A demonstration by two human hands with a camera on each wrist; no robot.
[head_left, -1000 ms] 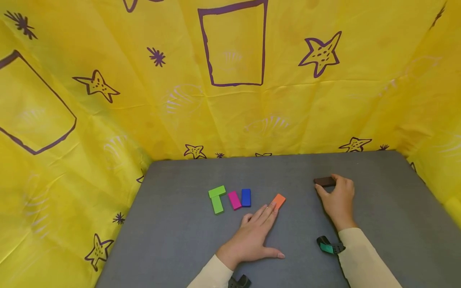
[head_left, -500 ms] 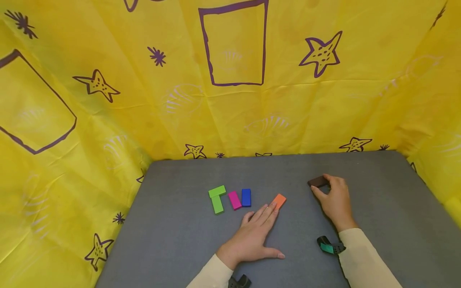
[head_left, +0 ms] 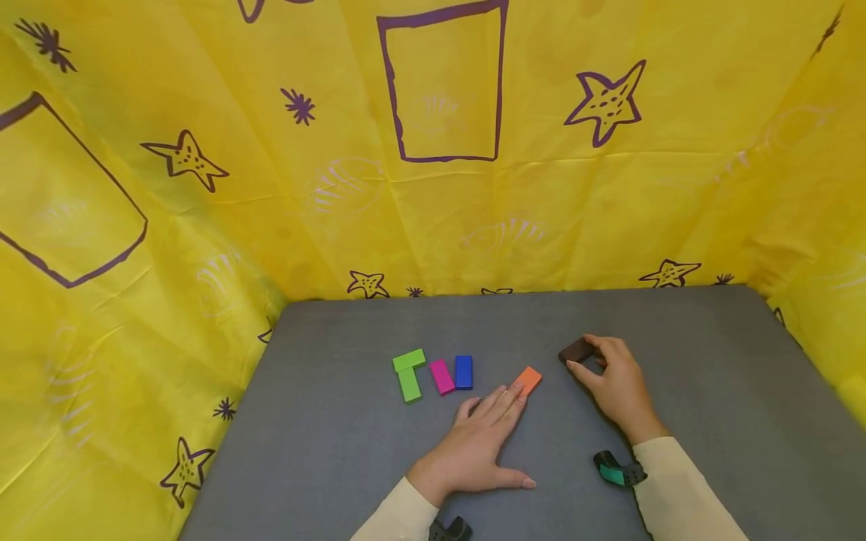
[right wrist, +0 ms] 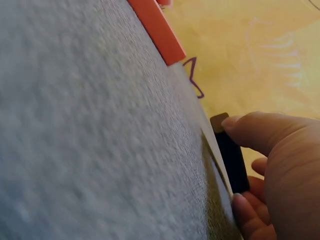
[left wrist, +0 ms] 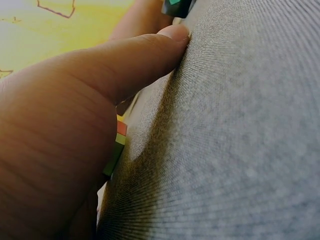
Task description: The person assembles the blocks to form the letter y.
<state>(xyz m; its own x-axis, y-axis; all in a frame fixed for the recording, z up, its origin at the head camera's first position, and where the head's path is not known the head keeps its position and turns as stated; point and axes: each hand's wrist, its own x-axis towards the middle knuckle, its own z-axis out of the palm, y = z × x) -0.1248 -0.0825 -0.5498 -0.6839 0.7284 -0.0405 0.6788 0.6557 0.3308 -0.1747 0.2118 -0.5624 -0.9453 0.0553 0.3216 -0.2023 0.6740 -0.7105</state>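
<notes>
My left hand (head_left: 470, 447) lies flat with fingers spread, its fingertips on the near end of an orange block (head_left: 530, 380). To the right, my right hand (head_left: 617, 385) pinches a dark brown block (head_left: 576, 351) between thumb and fingers. In the right wrist view the thumb presses on one end of the brown block (right wrist: 231, 155), and the orange block (right wrist: 159, 31) shows beyond. Left of the orange block are a blue block (head_left: 463, 373) and a pink block (head_left: 442, 376), side by side. Two green blocks (head_left: 409, 374) form a T shape farther left.
The blocks lie on a grey table (head_left: 325, 451). A yellow cloth (head_left: 433, 218) printed with purple starfish hangs behind the table and along its sides. Black straps (head_left: 619, 469) are worn at both wrists.
My right hand has moved left with the brown block, bringing it nearer the orange one and turning it to a steeper slant. My left hand has stayed on the orange block.
</notes>
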